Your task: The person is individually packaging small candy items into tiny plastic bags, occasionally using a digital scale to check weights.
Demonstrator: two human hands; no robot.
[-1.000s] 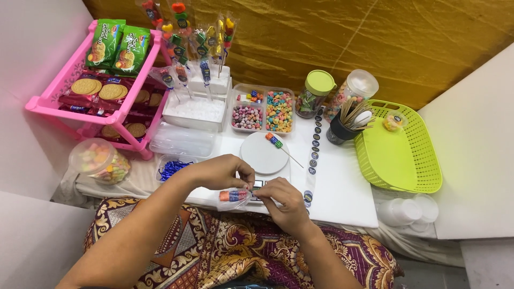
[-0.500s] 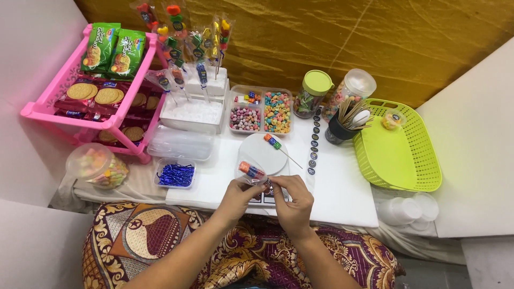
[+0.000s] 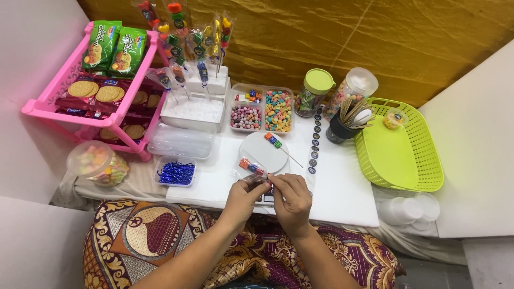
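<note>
Both hands meet at the near edge of the white table (image 3: 342, 198): left hand (image 3: 242, 197) and right hand (image 3: 289, 196) pinch the stick end of a wrapped candy skewer (image 3: 251, 166), its candies just beyond the fingertips. A round white plate (image 3: 257, 147) lies farther out, a lime basket (image 3: 401, 155) off right, and a gold curtain (image 3: 375, 37) hangs behind.

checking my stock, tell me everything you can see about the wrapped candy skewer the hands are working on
The clear-wrapped candy skewer holds a short row of orange, red and blue sweets inside a see-through plastic sleeve. It tilts up and away to the left, its top over the edge of the round white plate. The left hand and right hand meet at its lower end, pinching the sleeve there, above the white tabletop. The stick itself is hidden.
</note>
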